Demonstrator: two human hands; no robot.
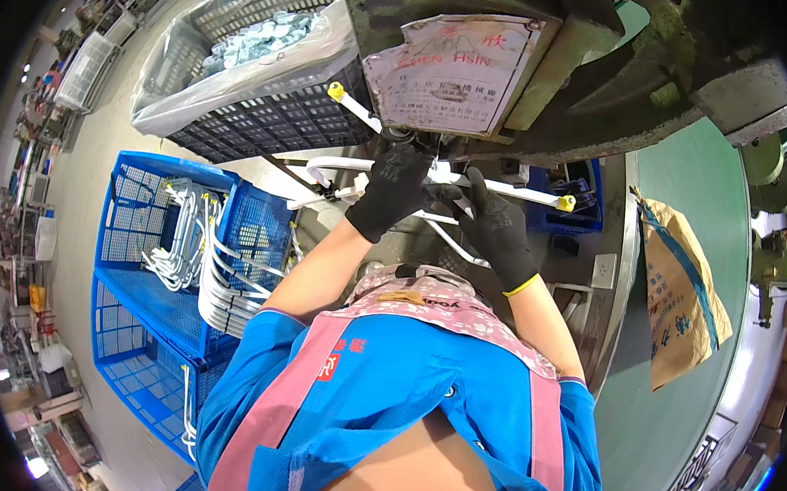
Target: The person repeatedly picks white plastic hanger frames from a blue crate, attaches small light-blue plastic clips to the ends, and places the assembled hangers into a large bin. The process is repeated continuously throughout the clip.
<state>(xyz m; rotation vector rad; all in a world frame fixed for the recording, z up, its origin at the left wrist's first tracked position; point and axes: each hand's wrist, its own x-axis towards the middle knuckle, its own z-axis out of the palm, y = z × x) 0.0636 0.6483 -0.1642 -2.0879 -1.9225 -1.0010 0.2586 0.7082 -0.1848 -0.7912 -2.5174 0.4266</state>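
Two black-gloved hands worked at one white tube frame, which lay beneath the front lower edge of one green metal machine [374,7]. The left hand [390,189] was closed around the white tube frame [529,194], its fingertips partly hidden under the machine; the right hand [495,227], with one yellow band at its cuff, gripped the tubing just beside it with bent fingers. Two yellow caps showed on tube ends, one cap [336,91] to the upper left of the left hand, one cap [567,203] to the right of the right hand. One pale plate [455,76] was fixed to the machine's front.

One black basket [274,126], lined with one clear plastic sheet [161,106], carried a heap of small grey metal pieces [262,40], too overlapped to count, set apart from its left corner. Two blue crates stood stacked at the left: the upper crate [134,173] held many bent white tubes [214,269], several reaching past its right edge; the lower crate [121,363] showed white tubing near its right edge. One green table [673,429] carried one brown paper sack [678,284], whose tip met the table's left edge
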